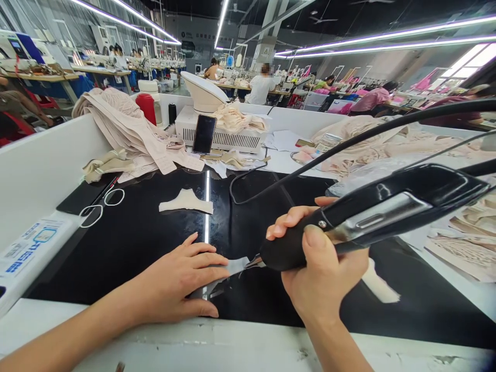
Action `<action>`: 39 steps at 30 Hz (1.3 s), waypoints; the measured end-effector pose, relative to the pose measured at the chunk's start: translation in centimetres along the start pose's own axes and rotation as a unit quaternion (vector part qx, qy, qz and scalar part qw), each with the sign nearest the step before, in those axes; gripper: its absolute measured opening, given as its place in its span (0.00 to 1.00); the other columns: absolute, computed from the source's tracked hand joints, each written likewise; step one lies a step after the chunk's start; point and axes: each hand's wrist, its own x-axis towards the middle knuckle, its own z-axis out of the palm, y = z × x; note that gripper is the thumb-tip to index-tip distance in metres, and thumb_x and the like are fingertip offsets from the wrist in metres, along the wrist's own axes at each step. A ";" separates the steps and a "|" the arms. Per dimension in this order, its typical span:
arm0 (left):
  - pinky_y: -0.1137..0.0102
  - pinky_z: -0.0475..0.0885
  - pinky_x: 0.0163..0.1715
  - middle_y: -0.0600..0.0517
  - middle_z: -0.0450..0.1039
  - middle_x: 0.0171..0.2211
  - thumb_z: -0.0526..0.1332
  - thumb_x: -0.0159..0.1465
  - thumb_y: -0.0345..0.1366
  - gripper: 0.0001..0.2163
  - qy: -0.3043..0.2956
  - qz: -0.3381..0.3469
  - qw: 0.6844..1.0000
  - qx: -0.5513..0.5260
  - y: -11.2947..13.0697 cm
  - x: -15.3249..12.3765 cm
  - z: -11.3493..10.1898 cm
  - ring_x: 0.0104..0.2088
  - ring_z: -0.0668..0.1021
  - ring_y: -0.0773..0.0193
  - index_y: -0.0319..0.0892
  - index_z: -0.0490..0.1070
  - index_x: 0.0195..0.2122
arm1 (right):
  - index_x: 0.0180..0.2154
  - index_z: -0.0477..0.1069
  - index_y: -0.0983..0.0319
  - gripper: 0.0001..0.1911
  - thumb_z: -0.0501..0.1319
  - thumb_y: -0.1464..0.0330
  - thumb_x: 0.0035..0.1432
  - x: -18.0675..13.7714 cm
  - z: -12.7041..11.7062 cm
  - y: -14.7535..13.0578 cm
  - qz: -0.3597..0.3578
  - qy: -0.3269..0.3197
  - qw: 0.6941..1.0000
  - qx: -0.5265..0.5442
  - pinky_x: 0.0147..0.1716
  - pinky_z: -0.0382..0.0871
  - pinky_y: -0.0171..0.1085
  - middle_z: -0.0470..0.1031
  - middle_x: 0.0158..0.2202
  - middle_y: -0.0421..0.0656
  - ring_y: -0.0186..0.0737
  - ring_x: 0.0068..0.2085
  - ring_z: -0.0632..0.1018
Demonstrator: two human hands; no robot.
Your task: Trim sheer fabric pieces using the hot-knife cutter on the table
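My left hand (182, 281) lies flat on the black mat (263, 307), fingers spread. Its fingertips press a thin pale, translucent piece (238, 265), partly hidden under the hand. My right hand (329, 274) is wrapped round the black grip of a corded handheld power cutter (372, 206). The cutter is tilted, and its narrow metal tip meets the right end of the pale piece. Further back on the mat rests a cream shaped fabric piece (186, 200). A cream strip (380, 283) lies to the right, partly hidden behind my right hand.
White-handled scissors (103, 204) lie at the mat's left. Behind stand a phone (204, 134), a vented white box (220, 137) and a red thread cone (146, 108). Beige fabric (127, 132) is piled back left. A black cable (302, 168) arches over the right side. People sit beyond the low wall.
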 end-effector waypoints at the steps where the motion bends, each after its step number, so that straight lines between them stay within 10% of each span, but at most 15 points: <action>1: 0.39 0.48 0.68 0.50 0.68 0.64 0.67 0.66 0.45 0.26 0.002 0.002 1.000 -0.002 0.0 0.0 0.0 0.66 0.66 0.48 0.49 0.66 0.64 | 0.45 0.69 0.56 0.16 0.70 0.66 0.56 0.0 0.0 0.0 -0.001 0.001 1.000 -0.004 0.25 0.73 0.37 0.75 0.29 0.34 0.34 0.24 0.76; 13: 0.53 0.68 0.62 0.44 0.71 0.59 0.59 0.70 0.35 0.11 0.202 -0.131 0.970 -0.020 -1.7 0.3 1.4 0.61 0.71 0.52 0.42 0.73 0.52 | 0.46 0.72 0.54 0.17 0.70 0.61 0.57 0.6 -0.8 -0.1 -0.015 -0.019 0.994 -0.103 0.38 0.76 0.44 0.78 0.40 0.39 0.40 0.34 0.79; 19: 0.55 0.67 0.61 0.46 0.73 0.56 0.63 0.65 0.28 0.04 0.196 -0.139 0.967 -0.089 -1.2 0.8 1.2 0.60 0.71 0.53 0.43 0.73 0.39 | 0.47 0.77 0.49 0.16 0.71 0.67 0.56 -0.4 -2.0 -1.0 -0.192 0.176 0.951 -0.168 0.44 0.73 0.41 0.75 0.39 0.38 0.41 0.39 0.77; 21: 0.57 0.66 0.60 0.47 0.74 0.55 0.63 0.64 0.27 0.04 0.205 -0.137 0.959 -0.141 -1.1 0.8 1.2 0.59 0.71 0.54 0.43 0.72 0.35 | 0.41 0.77 0.49 0.08 0.66 0.68 0.61 -1.3 -2.5 -0.9 -0.207 0.055 0.948 -0.235 0.35 0.74 0.41 0.76 0.32 0.38 0.41 0.31 0.76; 23: 0.59 0.66 0.60 0.47 0.75 0.54 0.62 0.63 0.26 0.05 0.218 -0.133 0.951 -0.173 -1.1 0.9 1.2 0.58 0.72 0.55 0.43 0.72 0.34 | 0.41 0.76 0.52 0.07 0.62 0.68 0.63 -2.0 -2.7 0.0 -0.218 -0.228 0.904 -0.290 0.29 0.77 0.40 0.81 0.33 0.39 0.42 0.31 0.80; 25: 0.62 0.67 0.58 0.49 0.76 0.51 0.62 0.63 0.26 0.05 0.233 -0.138 0.943 -0.195 -1.2 0.9 1.1 0.55 0.74 0.57 0.43 0.71 0.34 | 0.50 0.74 0.53 0.12 0.61 0.68 0.64 -2.2 -2.4 1.3 -0.235 -0.313 0.860 -0.328 0.36 0.80 0.42 0.83 0.41 0.42 0.46 0.39 0.84; 39: 0.73 0.69 0.27 0.60 0.64 0.22 0.60 0.64 0.48 0.13 0.287 -0.185 0.861 -0.378 -5.3 2.4 -3.0 0.23 0.71 0.69 0.43 0.64 0.34 | 0.37 0.73 0.57 0.10 0.56 0.61 0.67 0.7 2.7 4.9 0.016 -0.364 0.878 -0.310 0.32 0.73 0.36 0.78 0.32 0.39 0.39 0.32 0.78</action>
